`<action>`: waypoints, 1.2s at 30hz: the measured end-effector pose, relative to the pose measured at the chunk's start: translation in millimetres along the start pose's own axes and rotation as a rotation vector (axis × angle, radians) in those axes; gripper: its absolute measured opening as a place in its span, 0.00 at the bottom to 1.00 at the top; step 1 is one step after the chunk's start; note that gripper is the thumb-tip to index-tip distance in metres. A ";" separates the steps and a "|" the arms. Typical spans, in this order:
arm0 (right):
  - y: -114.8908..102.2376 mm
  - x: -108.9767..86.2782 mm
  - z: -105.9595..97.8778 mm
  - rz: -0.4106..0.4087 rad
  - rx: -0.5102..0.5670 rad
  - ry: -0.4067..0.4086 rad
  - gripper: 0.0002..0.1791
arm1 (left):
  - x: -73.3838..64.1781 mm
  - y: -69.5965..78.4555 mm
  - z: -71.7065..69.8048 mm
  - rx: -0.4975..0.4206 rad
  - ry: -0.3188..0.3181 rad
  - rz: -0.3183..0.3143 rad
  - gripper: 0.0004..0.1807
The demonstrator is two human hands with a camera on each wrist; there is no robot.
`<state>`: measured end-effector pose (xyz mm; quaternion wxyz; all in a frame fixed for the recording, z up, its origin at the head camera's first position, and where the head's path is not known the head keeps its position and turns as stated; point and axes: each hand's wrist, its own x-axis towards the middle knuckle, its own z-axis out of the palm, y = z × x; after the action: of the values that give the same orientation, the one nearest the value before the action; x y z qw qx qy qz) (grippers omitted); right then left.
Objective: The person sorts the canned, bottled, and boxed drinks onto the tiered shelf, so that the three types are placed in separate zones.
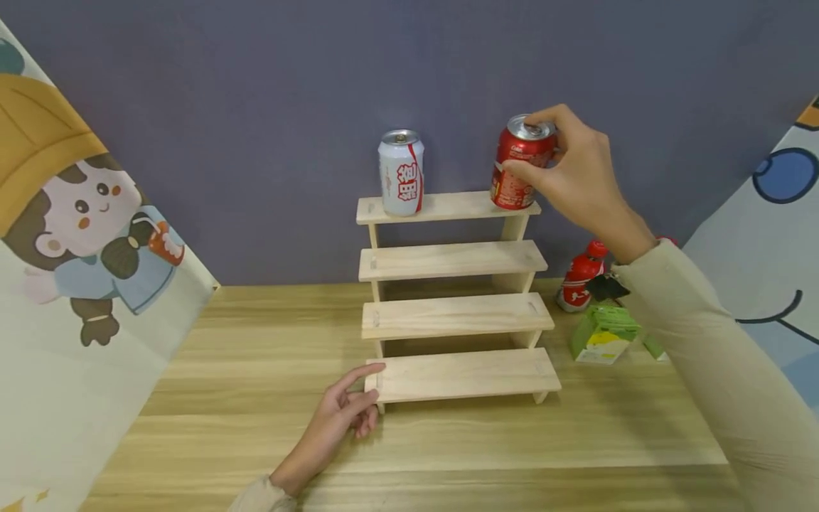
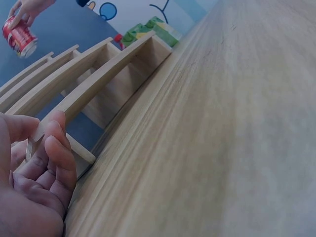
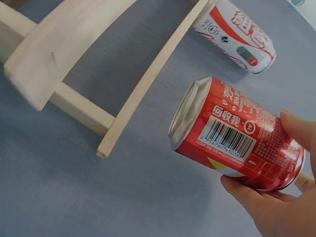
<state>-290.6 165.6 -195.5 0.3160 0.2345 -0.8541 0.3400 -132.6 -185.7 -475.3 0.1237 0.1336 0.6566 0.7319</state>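
My right hand [image 1: 582,171] grips a red Coca-Cola can [image 3: 239,133] round its upper part, thumb on one side and fingers on the other. In the right wrist view a gap shows between the can's base and the top step, near the right end of the stepped wooden rack [image 1: 461,313]. A white can [image 1: 401,174] with red lettering stands upright at the left of that top step. Down at the lowest step, my left hand [image 1: 342,409] pinches the left end of the board between thumb and fingers, as the left wrist view [image 2: 37,173] confirms.
Right of the rack stand a red-capped bottle [image 1: 581,277] and a green carton [image 1: 604,334], partly beside my right sleeve. A small black object [image 1: 606,287] lies near them. A dark wall [image 1: 288,142] rises close behind the rack, and printed panels flank the wooden table [image 1: 256,370].
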 end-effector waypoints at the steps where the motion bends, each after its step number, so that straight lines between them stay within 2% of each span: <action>1: 0.6 3.0 2.5 0.000 0.004 -0.003 0.32 | 0.7 0.1 0.0 0.000 -0.003 0.004 0.27; 7: 4.6 16.1 17.9 0.035 0.036 -0.038 0.33 | 1.7 -0.5 -0.1 0.005 -0.006 0.007 0.26; 15: 15.4 23.0 39.8 0.101 0.052 -0.093 0.34 | -0.6 -1.6 -0.3 0.018 0.018 -0.023 0.27; 17: 18.4 23.7 45.1 0.111 0.069 -0.079 0.34 | -0.6 -1.2 -0.5 0.016 0.015 -0.022 0.27; 21: 26.0 21.8 54.2 0.113 0.119 0.009 0.33 | 1.7 0.5 -1.4 0.013 -0.002 -0.003 0.27; 26: 35.0 15.1 67.6 0.084 0.184 0.094 0.33 | 2.9 -1.5 0.7 0.008 0.004 0.005 0.27; 30: 38.6 11.7 77.2 0.088 0.233 0.125 0.35 | 1.7 -1.1 0.9 0.004 0.002 -0.001 0.27; 36: 43.2 1.8 83.3 0.161 0.294 0.141 0.44 | 0.5 0.4 0.8 0.009 0.010 -0.006 0.27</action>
<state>-350.2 133.0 -260.3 0.3090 0.1847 -0.7871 0.5009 -132.8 -184.8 -474.8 0.1219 0.1284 0.6609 0.7293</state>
